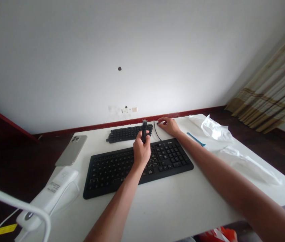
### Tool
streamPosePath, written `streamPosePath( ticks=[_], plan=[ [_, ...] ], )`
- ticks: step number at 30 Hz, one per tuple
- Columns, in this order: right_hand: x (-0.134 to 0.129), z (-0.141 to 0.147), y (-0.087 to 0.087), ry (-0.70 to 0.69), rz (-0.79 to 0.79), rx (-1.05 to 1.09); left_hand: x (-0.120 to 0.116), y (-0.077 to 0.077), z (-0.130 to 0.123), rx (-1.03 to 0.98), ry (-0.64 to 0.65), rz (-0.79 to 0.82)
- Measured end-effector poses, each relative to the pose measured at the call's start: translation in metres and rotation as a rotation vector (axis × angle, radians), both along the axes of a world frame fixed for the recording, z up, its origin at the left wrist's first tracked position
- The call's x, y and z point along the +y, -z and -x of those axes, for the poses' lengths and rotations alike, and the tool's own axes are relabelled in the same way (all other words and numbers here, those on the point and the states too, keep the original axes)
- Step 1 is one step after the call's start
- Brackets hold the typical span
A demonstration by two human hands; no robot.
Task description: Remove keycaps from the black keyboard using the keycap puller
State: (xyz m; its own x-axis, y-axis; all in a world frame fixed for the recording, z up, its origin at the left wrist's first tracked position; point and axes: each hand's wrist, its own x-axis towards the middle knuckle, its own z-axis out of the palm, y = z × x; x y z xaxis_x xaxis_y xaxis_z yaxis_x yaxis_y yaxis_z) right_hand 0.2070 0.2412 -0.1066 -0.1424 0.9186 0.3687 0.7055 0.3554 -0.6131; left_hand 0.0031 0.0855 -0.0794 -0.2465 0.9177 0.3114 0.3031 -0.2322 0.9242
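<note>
My left hand (142, 149) is closed around a narrow black bar-shaped piece (144, 129), held upright with small prongs at its top end. It is above a black keyboard (167, 173), whose key positions look partly bare. My right hand (169, 125) reaches to the table's far edge, thumb and fingers pinched at a small dark piece (157, 123) too small to name. Behind the keyboard lies a ragged-edged block of black keys (124, 133), partly hidden by the left hand. A thin black cable (156, 131) runs between this block and my right hand.
On the white table (167, 208), a phone (72, 150) and a white power strip (51, 193) lie at left. At right are a blue stick tool (196, 138) and crumpled white plastic bags (214, 129). A white curved tube (18, 203) crosses the lower left.
</note>
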Motion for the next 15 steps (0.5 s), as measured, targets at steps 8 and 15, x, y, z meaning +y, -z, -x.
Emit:
streamPosePath(
  ticks=[8,15],
  plan=[
    [-0.007,-0.006,-0.01,0.038,-0.109,0.166,0.0,-0.003,0.002,0.022,-0.026,-0.031],
    [-0.08,0.002,-0.056,-0.336,0.028,0.19,-0.005,-0.002,-0.002,0.101,-0.025,-0.028]
  ],
)
